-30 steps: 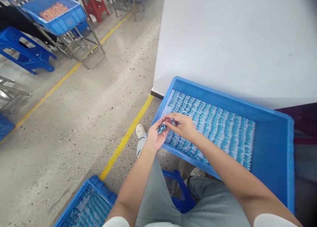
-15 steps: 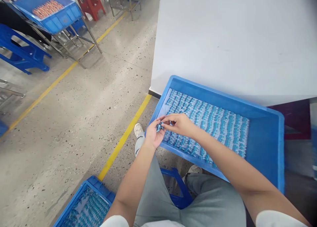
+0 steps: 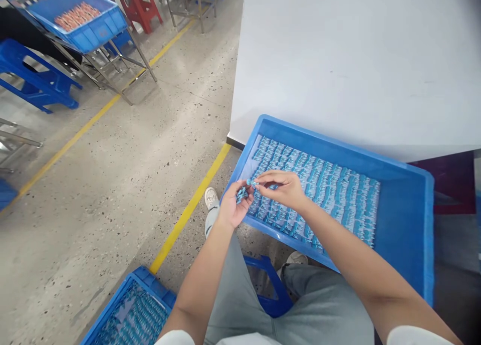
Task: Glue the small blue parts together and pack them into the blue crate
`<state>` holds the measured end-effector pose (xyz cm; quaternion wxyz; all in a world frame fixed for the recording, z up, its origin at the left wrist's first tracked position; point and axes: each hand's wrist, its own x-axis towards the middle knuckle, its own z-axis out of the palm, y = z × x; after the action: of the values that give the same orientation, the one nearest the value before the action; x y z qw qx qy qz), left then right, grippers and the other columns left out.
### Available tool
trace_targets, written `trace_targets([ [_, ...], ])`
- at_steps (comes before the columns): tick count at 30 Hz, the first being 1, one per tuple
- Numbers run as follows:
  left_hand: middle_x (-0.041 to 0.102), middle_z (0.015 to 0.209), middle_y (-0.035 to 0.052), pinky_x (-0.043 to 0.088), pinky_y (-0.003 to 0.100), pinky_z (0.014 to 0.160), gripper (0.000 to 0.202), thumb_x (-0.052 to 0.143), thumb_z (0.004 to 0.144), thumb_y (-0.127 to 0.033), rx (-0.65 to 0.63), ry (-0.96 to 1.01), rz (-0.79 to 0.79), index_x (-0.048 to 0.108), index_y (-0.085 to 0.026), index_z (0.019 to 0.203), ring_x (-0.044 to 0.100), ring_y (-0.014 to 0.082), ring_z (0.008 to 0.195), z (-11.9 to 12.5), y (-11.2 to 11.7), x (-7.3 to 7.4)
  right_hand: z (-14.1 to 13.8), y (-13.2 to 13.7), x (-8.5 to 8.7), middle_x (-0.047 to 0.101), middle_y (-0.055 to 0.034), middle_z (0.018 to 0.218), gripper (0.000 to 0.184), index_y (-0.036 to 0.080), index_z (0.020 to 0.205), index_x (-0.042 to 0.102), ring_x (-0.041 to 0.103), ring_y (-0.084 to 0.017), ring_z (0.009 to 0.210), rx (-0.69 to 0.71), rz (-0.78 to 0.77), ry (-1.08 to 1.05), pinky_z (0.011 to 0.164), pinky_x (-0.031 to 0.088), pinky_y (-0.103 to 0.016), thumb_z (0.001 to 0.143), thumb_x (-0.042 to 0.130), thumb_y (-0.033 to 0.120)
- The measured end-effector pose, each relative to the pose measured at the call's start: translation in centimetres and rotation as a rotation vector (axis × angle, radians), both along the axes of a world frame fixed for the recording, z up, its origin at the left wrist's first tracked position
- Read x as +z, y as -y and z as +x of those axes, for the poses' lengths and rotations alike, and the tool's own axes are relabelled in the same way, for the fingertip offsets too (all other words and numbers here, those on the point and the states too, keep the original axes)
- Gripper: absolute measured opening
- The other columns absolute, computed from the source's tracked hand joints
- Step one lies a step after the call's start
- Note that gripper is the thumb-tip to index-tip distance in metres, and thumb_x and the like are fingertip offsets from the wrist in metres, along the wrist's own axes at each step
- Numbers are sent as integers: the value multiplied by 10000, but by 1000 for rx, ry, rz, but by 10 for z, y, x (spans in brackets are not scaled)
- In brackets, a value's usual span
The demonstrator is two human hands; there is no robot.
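A blue tray (image 3: 404, 219) rests on my lap, with rows of several small blue parts (image 3: 330, 194) on a sheet. My left hand (image 3: 233, 209) is cupped at the tray's near-left corner and closed on a few small blue parts (image 3: 240, 194). Just right of it, my right hand (image 3: 283, 189) hovers over the tray's left end and pinches one small blue part (image 3: 252, 182) between thumb and fingertips. The two hands almost touch.
A white table (image 3: 338, 59) stands behind the tray. On the floor by my left leg lies another blue tray (image 3: 130, 312) of blue parts. A blue stool (image 3: 274, 295) is under me. Far left: a blue bin (image 3: 80, 19) on a metal stand, blue and red stools. A yellow floor line (image 3: 188, 209) runs past.
My right hand has drawn slightly right, away from the left hand, with one small part in its pinch. The view has shifted a little.
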<state>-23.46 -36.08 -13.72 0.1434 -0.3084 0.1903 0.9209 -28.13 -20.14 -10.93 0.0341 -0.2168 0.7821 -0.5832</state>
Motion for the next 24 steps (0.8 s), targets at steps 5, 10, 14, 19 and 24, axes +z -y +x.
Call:
trace_targets([
  [5,668,816,36,529,173,677,160,737,766,-173,28,-97,-57,698,-119,912,651,98,752,2,-3,2,0,1,-6,738,-54,896,142,220,858,761,691,-160,707,-14,20,-39,621,590,-273,752,732,310],
  [10,714,904,68,533,222,829,210,745,739,-115,49,-120,-169,722,-89,947,668,103,804,-3,-7,2,-3,3,-11,736,-48,910,167,210,901,754,700,-159,739,23,45,-18,639,593,-255,771,708,305],
  [14,730,903,77,504,294,920,251,790,692,-132,72,-107,-295,734,-93,934,686,130,819,-8,-13,1,-16,1,-9,741,-33,884,168,228,917,762,691,-148,727,104,200,-112,650,568,-241,811,700,342],
  [19,733,883,67,496,330,971,207,791,702,-155,113,-88,-304,735,-110,896,692,141,844,-11,-16,-1,-42,-6,-8,749,-1,852,140,277,917,772,697,-148,733,250,372,-200,662,532,-235,843,682,355],
  [24,722,896,65,510,317,970,145,758,743,-151,280,-28,-284,729,-110,880,689,133,869,-6,-2,-4,-75,-11,-48,758,-17,900,240,250,916,777,692,-169,726,-107,433,-134,687,535,-264,800,709,450],
])
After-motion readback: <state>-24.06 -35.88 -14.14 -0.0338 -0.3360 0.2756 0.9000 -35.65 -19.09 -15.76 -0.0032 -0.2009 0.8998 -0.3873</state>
